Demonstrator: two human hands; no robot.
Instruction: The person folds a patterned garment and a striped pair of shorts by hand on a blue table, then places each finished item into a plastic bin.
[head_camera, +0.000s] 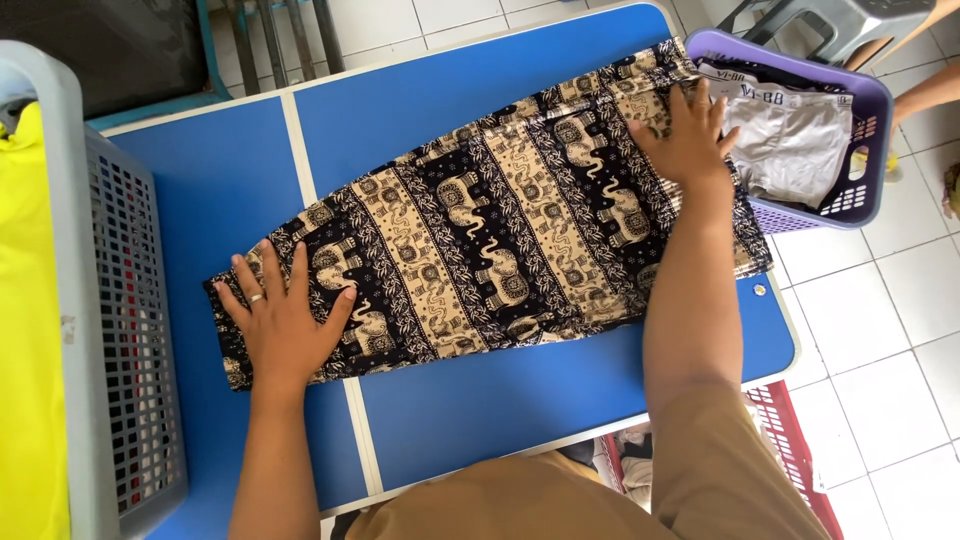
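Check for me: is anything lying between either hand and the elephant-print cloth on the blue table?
Nothing visible does. The left hand lies flat on the near-left end of the elephant-print cloth, and the right hand presses flat on its far-right end beside the purple basket. Both palms touch the fabric directly.

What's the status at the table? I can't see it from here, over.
Left hand and right hand flat, fingers spread, on opposite ends of the elephant-print garment. Garment lies across the blue table. Purple basket beyond right hand; grey basket by left.

laundry room | baskets of clothes | blue folding table | tiled floor
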